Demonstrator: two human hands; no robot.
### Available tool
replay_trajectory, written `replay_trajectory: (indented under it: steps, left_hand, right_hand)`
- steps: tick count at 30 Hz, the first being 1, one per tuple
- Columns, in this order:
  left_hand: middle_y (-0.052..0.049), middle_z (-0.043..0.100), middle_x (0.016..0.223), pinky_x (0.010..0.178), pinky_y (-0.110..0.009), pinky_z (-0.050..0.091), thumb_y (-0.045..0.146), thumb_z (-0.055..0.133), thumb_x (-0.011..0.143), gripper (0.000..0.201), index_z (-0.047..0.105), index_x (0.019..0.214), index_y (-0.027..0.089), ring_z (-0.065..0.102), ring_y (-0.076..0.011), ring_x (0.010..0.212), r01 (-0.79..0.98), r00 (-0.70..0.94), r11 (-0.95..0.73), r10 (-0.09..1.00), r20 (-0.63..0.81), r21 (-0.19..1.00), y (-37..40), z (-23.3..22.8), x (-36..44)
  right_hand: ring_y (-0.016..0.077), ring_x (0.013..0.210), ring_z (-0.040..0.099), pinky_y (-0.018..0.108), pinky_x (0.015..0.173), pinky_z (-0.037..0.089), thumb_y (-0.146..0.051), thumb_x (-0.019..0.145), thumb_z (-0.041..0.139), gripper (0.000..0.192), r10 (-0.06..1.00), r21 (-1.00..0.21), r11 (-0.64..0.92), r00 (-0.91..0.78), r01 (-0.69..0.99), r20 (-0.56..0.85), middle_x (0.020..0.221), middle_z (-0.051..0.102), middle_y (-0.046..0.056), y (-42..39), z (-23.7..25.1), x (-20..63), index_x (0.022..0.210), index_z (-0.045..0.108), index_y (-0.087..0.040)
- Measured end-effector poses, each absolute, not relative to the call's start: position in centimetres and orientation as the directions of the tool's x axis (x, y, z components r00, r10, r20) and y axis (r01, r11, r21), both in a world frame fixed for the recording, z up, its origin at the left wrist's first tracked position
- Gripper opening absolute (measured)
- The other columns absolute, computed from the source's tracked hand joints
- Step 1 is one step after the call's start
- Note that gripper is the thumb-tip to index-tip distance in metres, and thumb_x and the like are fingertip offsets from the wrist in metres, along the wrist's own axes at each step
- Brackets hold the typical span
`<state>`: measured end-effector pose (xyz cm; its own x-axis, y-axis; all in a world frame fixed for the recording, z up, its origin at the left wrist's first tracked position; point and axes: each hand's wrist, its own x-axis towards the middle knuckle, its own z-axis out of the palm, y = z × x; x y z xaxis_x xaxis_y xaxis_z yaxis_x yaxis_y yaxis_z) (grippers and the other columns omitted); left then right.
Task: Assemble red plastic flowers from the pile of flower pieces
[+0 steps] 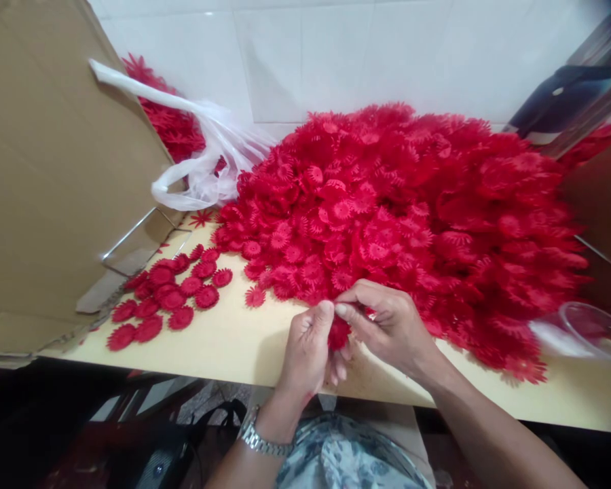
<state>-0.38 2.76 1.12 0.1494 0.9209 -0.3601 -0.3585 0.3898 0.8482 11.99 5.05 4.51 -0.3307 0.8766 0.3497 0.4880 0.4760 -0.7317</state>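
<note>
Near the table's front edge, my left hand (308,346) is closed around a red fabric flower piece (339,334), partly hidden by the fingers. My right hand (381,322) meets it from the right, thumb and forefinger pinched together against the left thumb tip. Whatever sits in that right pinch is too small to make out. Just behind both hands rises a big heap of red fringed flower pieces (377,210). To the left lie several round, compact red flower discs (172,297), spread on the pale yellow tabletop (234,339).
A cardboard box (56,170) stands along the left side, with a white plastic bag (208,156) beside it at the back. A clear plastic cup (598,333) is at the right edge. White tiled wall (387,54) closes off the back. A dark blue object (560,102) leans at upper right.
</note>
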Motion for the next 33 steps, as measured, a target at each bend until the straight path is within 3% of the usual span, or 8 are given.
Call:
replay_trajectory:
  steps: [3, 6, 10, 13, 19, 23, 26, 33]
  left_hand:
    - [0.003, 0.054, 0.038, 0.021, -0.013, 0.027, 0.060, 0.057, 0.074, 0.047, 0.048, 0.060, 0.016, 0.043, -0.0078, 0.022, -0.417, 0.148, 0.387, 0.921, -0.359, 0.822, 2.8, 1.3, -0.6]
    - [0.001, 0.058, 0.044, 0.024, -0.015, 0.034, 0.054, 0.059, 0.076, 0.043, 0.050, 0.062, 0.014, 0.048, -0.0085, 0.026, -0.465, 0.183, 0.375, 0.927, -0.327, 0.802, 2.8, 1.6, -0.9]
    - [-0.008, 0.070, 0.072, 0.036, -0.023, 0.050, 0.048, 0.058, 0.078, 0.037, 0.058, 0.076, 0.011, 0.060, -0.0126, 0.040, -0.547, 0.268, 0.397, 0.917, -0.295, 0.737, 2.8, 2.0, -1.4]
    - [-0.009, 0.072, 0.080, 0.038, -0.023, 0.052, 0.034, 0.064, 0.075, 0.027, 0.059, 0.089, 0.011, 0.062, -0.0127, 0.044, -0.557, 0.300, 0.416, 0.908, -0.293, 0.719, 2.8, 2.1, -1.6]
    - [0.000, 0.063, 0.053, 0.025, -0.016, 0.037, 0.031, 0.065, 0.074, 0.024, 0.052, 0.064, 0.014, 0.049, -0.0082, 0.029, -0.475, 0.216, 0.393, 0.919, -0.329, 0.787, 2.5, 1.4, -1.3]
    - [0.004, 0.056, 0.042, 0.022, -0.013, 0.028, 0.043, 0.066, 0.072, 0.033, 0.051, 0.063, 0.015, 0.045, -0.0073, 0.024, -0.405, 0.183, 0.406, 0.914, -0.363, 0.819, 2.4, 1.2, -1.2]
    - [0.005, 0.051, 0.037, 0.022, -0.012, 0.024, 0.053, 0.065, 0.070, 0.040, 0.053, 0.065, 0.015, 0.040, -0.0058, 0.022, -0.327, 0.123, 0.398, 0.917, -0.379, 0.857, 2.4, 1.2, -1.3]
    - [0.004, 0.047, 0.036, 0.025, -0.013, 0.022, 0.066, 0.052, 0.074, 0.054, 0.053, 0.057, 0.014, 0.037, -0.0043, 0.024, -0.222, 0.103, 0.378, 0.926, -0.364, 0.899, 2.1, 0.9, -1.6]
  right_hand:
    - [0.0113, 0.055, 0.054, 0.023, 0.052, 0.041, -0.017, 0.085, 0.050, 0.016, 0.829, -0.611, 0.526, -0.196, 0.592, 0.524, 0.062, 0.058, 0.000, 6.7, 5.3, 12.7, 0.073, 0.060, -0.017]
    - [0.0141, 0.057, 0.054, 0.027, 0.055, 0.044, -0.020, 0.086, 0.048, 0.017, 0.783, -0.495, 0.448, -0.060, 0.744, 0.619, 0.065, 0.060, 0.003, 9.5, 6.1, 14.8, 0.075, 0.061, -0.019]
    - [0.0251, 0.087, 0.060, 0.040, 0.076, 0.048, -0.025, 0.086, 0.046, 0.022, 0.731, -0.185, 0.314, -0.112, 0.931, 0.673, 0.095, 0.065, 0.010, 12.5, 6.1, 17.8, 0.095, 0.065, -0.019]
    - [0.0288, 0.101, 0.057, 0.046, 0.084, 0.047, -0.028, 0.086, 0.048, 0.027, 0.715, -0.095, 0.293, -0.153, 0.951, 0.682, 0.111, 0.063, 0.011, 12.4, 5.7, 18.7, 0.106, 0.064, -0.020]
    - [0.0239, 0.095, 0.062, 0.041, 0.085, 0.050, -0.025, 0.088, 0.048, 0.024, 0.700, -0.221, 0.476, -0.215, 0.851, 0.680, 0.102, 0.067, 0.011, 8.6, 5.8, 17.3, 0.101, 0.066, -0.017]
    - [0.0179, 0.086, 0.063, 0.030, 0.075, 0.051, -0.026, 0.089, 0.050, 0.020, 0.774, -0.444, 0.583, -0.297, 0.680, 0.560, 0.092, 0.068, 0.008, 6.2, 5.6, 15.4, 0.094, 0.067, -0.018]
    - [0.0145, 0.075, 0.061, 0.025, 0.067, 0.049, -0.030, 0.090, 0.051, 0.018, 0.818, -0.629, 0.573, -0.418, 0.526, 0.395, 0.079, 0.066, 0.004, 5.1, 5.2, 14.0, 0.088, 0.065, -0.019]
    - [0.0116, 0.065, 0.055, 0.023, 0.059, 0.042, -0.028, 0.087, 0.054, 0.014, 0.833, -0.761, 0.483, -0.495, 0.433, 0.247, 0.070, 0.061, 0.000, 4.3, 4.5, 12.5, 0.081, 0.061, -0.017]
